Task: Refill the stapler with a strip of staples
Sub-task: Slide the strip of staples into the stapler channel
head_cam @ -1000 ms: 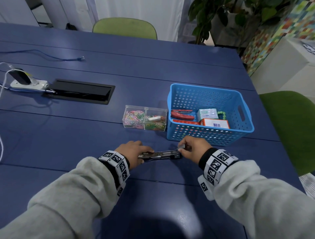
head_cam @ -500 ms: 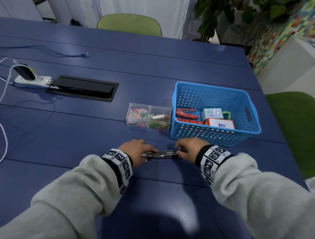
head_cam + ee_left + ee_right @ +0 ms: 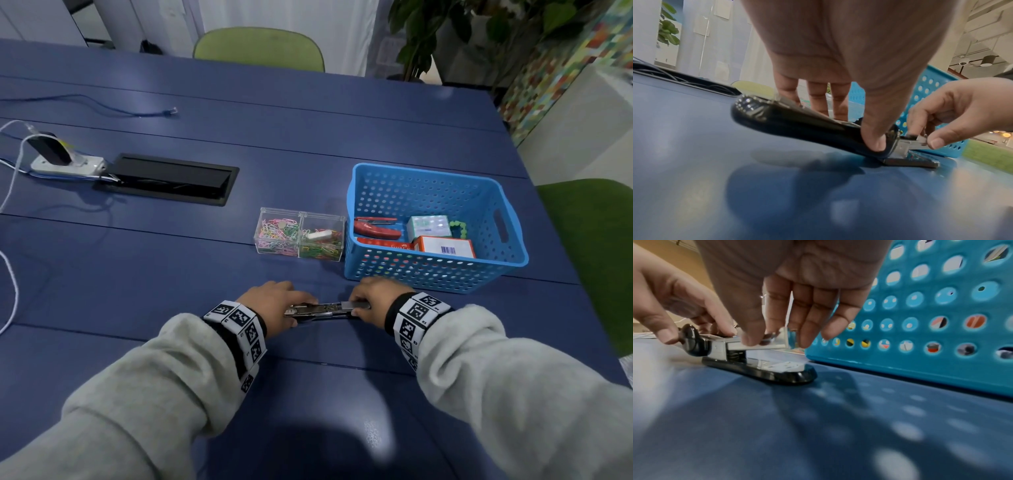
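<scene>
A black stapler (image 3: pixel 322 310) lies on the blue table (image 3: pixel 308 394) between my hands, its cover swung back to the left. My left hand (image 3: pixel 274 305) grips the cover end; in the left wrist view its thumb presses the stapler (image 3: pixel 797 123) near the hinge. My right hand (image 3: pixel 373 301) pinches a silvery strip of staples (image 3: pixel 356 304) between thumb and forefinger. In the right wrist view the strip of staples (image 3: pixel 760 346) lies along the metal magazine above the stapler's black base (image 3: pixel 777 369), under the right hand (image 3: pixel 764 339). Its other fingers hang loose.
A blue perforated basket (image 3: pixel 431 274) stands just behind the right hand, holding a red stapler (image 3: pixel 376 231) and small boxes (image 3: pixel 445 246). A clear paper-clip box (image 3: pixel 299 236) sits to its left. A black cable hatch (image 3: pixel 171 180) and a power strip (image 3: pixel 68 164) lie far left.
My right hand has lowered slightly leftward onto the stapler's right end with the strip. The left hand keeps its hold on the cover. The head view has shifted a little.
</scene>
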`<action>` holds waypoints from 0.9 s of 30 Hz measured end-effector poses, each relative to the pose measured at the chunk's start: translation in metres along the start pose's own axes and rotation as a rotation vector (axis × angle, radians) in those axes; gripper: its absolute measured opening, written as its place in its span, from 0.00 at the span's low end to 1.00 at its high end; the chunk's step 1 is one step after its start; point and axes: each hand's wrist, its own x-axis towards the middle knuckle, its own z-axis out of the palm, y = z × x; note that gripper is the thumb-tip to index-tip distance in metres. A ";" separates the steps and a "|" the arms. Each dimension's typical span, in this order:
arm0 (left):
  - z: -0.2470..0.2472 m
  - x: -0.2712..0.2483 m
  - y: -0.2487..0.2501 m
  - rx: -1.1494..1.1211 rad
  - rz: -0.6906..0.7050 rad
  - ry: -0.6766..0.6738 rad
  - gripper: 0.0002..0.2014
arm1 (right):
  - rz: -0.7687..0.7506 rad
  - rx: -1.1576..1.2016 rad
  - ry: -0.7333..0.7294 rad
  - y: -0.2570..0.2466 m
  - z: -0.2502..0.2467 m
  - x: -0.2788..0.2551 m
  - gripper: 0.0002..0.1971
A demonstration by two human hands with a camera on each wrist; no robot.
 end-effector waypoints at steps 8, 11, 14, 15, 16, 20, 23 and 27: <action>0.005 0.001 -0.005 -0.086 -0.025 0.016 0.32 | 0.040 0.030 -0.015 0.008 0.001 -0.003 0.16; 0.007 -0.001 -0.011 -0.096 -0.118 0.031 0.35 | 0.075 0.065 -0.012 0.010 0.003 -0.005 0.16; 0.008 -0.003 -0.022 -0.063 -0.197 0.038 0.26 | 0.113 0.102 -0.013 0.014 0.005 -0.007 0.15; 0.007 -0.004 -0.025 -0.040 -0.218 0.039 0.23 | 0.122 0.117 -0.011 0.015 0.005 -0.008 0.15; 0.006 -0.006 -0.027 -0.020 -0.234 0.042 0.22 | 0.131 0.136 -0.009 0.016 0.006 -0.009 0.15; -0.003 -0.011 -0.027 -0.034 -0.254 0.086 0.19 | 0.142 0.252 0.052 0.019 0.010 -0.013 0.12; -0.017 -0.014 -0.021 -0.110 -0.213 0.139 0.19 | 0.162 0.401 0.121 0.021 0.012 -0.016 0.10; -0.029 -0.015 -0.006 -0.148 -0.131 0.207 0.19 | 0.187 0.490 0.143 0.021 0.014 -0.020 0.04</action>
